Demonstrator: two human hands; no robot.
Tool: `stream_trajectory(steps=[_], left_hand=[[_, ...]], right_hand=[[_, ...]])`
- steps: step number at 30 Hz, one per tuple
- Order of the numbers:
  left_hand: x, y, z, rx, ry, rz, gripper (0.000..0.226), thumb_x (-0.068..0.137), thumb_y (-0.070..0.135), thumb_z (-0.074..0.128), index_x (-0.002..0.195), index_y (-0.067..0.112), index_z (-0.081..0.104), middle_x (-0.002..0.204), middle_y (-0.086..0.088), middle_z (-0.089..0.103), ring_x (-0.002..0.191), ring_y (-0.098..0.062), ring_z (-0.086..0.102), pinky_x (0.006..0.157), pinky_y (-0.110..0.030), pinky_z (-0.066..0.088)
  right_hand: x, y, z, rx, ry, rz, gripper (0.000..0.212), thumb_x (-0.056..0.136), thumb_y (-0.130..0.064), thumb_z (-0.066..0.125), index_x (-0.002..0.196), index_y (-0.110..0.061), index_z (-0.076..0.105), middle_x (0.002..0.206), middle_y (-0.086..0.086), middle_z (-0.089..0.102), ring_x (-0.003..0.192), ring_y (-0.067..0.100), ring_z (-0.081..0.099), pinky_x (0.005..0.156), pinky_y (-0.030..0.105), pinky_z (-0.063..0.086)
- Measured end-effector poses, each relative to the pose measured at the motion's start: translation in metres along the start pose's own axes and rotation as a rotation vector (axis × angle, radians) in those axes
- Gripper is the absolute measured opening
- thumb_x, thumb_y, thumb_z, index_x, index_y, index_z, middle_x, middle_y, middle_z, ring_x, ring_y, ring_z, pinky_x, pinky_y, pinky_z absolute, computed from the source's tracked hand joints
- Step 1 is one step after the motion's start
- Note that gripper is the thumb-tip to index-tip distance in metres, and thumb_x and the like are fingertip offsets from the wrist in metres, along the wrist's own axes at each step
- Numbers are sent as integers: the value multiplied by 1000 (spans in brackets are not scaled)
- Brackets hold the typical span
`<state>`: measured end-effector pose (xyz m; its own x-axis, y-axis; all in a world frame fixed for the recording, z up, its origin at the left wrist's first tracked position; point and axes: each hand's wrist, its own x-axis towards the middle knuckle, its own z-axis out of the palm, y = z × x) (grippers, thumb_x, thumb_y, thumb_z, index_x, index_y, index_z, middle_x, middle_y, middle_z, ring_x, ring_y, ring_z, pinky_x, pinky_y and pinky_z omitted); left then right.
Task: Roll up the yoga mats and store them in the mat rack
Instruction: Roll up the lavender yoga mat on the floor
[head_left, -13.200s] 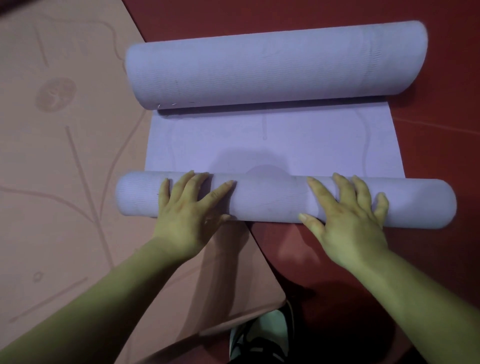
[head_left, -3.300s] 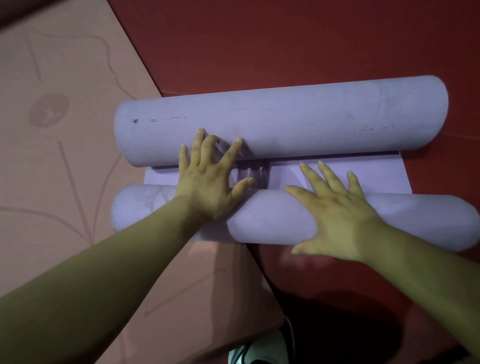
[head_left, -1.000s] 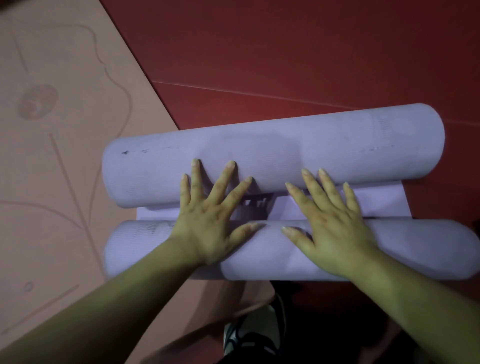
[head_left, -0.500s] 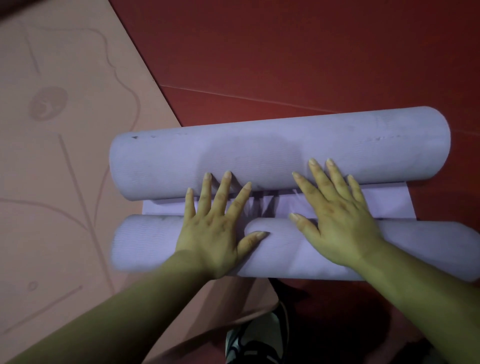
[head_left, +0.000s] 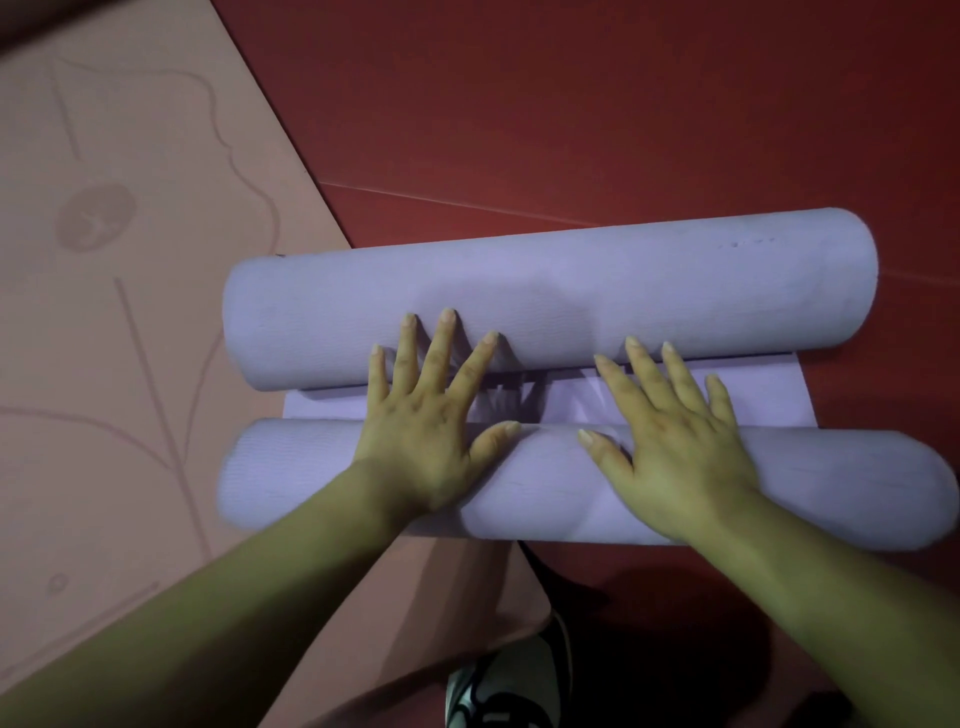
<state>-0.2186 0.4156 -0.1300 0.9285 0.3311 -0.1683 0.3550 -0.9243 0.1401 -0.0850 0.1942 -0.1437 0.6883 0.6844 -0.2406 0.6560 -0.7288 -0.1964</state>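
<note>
A lavender yoga mat lies on the red floor, rolled from both ends. The near roll (head_left: 311, 467) sits under my palms. The thicker far roll (head_left: 571, 280) lies just beyond it. Only a narrow flat strip (head_left: 753, 400) of mat shows between them. My left hand (head_left: 426, 426) presses flat on the near roll, its straight fingers reaching onto the far roll. My right hand (head_left: 670, 441) lies spread on the near roll, fingertips touching the far roll's lower side. No mat rack is in sight.
A salmon-pink yoga mat (head_left: 119, 312) with a line drawing lies unrolled on the left, one corner passing under the near roll. Red floor (head_left: 571, 104) stretches beyond. A shoe (head_left: 504, 686) shows at the bottom edge.
The near roll has been pushed forward and has grown thicker, narrowing the flat strip. Both hands have slid up until the fingertips touch the far roll.
</note>
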Motion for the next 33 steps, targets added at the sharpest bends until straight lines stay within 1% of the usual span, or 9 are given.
stream_trajectory(steps=[4, 7, 9, 14, 19, 21, 24, 29, 33], left_hand=[[-12, 2, 2, 28, 30, 18, 91, 89, 87, 21, 162, 34, 20, 171, -7, 10, 156, -41, 8, 117, -71, 14], [-23, 3, 8, 70, 5, 45, 92, 87, 88, 24, 162, 33, 22, 170, -8, 14, 155, -40, 12, 116, -71, 18], [-21, 3, 8, 66, -38, 22, 94, 86, 90, 19, 162, 34, 17, 171, -7, 9, 156, -37, 7, 118, -70, 15], [-12, 1, 5, 68, -91, -22, 100, 79, 95, 1, 161, 39, -8, 170, -3, -16, 156, -31, -16, 122, -65, 2], [3, -1, 0, 29, -81, -38, 101, 79, 95, 6, 161, 39, -6, 170, -2, -17, 156, -29, -18, 122, -64, 0], [6, -2, -1, 21, -73, -39, 101, 78, 95, 7, 161, 39, -7, 170, -2, -18, 155, -28, -19, 122, -64, -1], [8, -2, -2, 17, -53, -33, 98, 81, 94, 10, 161, 40, -6, 170, -3, -16, 155, -29, -19, 122, -64, -1], [6, -2, 0, 31, 29, -21, 93, 87, 89, 22, 162, 36, 13, 171, -7, 2, 157, -34, -1, 119, -69, 10], [-7, 0, 6, 73, 31, 6, 94, 86, 90, 18, 162, 35, 18, 170, -10, 11, 156, -38, 10, 116, -71, 15]], right_hand=[[8, 1, -2, 8, 1, 11, 81, 87, -77, 11, 160, -42, 2, 169, -11, -9, 157, 22, -6, 124, 58, 9], [12, 2, -3, 17, -7, 8, 82, 87, -77, 13, 160, -42, 4, 168, -11, -11, 157, 24, -6, 124, 57, 8], [10, 2, -2, 14, 7, -4, 80, 88, -75, 16, 160, -40, 7, 170, -9, -6, 157, 25, -3, 123, 58, 10], [13, 2, -5, 21, 21, 1, 78, 90, -73, 18, 160, -41, 8, 170, -7, -1, 157, 25, -1, 124, 58, 9], [1, 2, -2, -23, 49, -28, 74, 93, -68, 26, 158, -33, 30, 169, 2, 18, 155, 31, 19, 119, 63, 20], [1, 2, -1, -44, 42, -21, 74, 93, -67, 28, 157, -31, 34, 168, 3, 22, 153, 32, 23, 118, 63, 23], [8, 1, -4, -44, 6, 15, 77, 91, -72, 22, 159, -35, 27, 169, 0, 18, 155, 29, 18, 120, 62, 20], [18, 1, -8, -25, -24, 37, 81, 87, -77, 11, 160, -42, 10, 171, -5, 3, 157, 24, 2, 124, 57, 11], [26, 2, -15, -22, -76, 49, 85, 81, -79, 0, 158, -45, -6, 169, -9, -15, 156, 21, -11, 125, 53, 3]])
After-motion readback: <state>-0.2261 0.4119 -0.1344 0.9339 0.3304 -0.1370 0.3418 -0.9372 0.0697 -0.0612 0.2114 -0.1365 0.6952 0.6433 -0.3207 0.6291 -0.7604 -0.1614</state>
